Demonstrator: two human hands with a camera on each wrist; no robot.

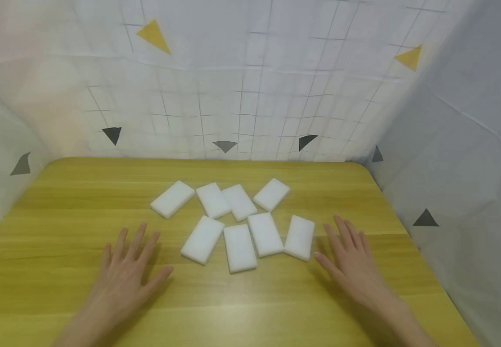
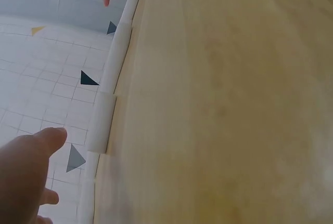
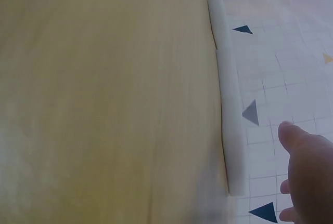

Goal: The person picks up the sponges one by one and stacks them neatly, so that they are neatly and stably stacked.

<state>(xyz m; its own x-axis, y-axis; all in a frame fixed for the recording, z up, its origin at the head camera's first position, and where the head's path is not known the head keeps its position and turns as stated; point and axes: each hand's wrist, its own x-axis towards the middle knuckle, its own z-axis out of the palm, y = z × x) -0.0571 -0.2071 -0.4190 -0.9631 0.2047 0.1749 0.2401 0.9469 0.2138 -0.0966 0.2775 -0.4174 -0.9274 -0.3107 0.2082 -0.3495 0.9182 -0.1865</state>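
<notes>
Lying flat on the yellow wooden desk [image 1: 59,202], the fingers [image 1: 139,238] of the left hand [image 1: 125,277] are straight and spread, and they hold nothing. The fingers [image 1: 346,231] of the right hand [image 1: 352,262] are straight and spread too, palm down, and they hold nothing.

Between the two hands lie eight white flat foam blocks, shaped like little bricks. Four are in the near row [image 1: 250,238] and four are in the far row [image 1: 220,198]. The right hand's thumb is just beside the rightmost near block [image 1: 300,237], but I cannot tell if it touches. The left hand is near the leftmost near block [image 1: 203,239], with a gap between them.

Behind the desk hangs a white sheet with thin grid lines [image 1: 250,86]. It has yellow triangles [image 1: 152,36] and dark grey triangles [image 1: 112,135] on it.
</notes>
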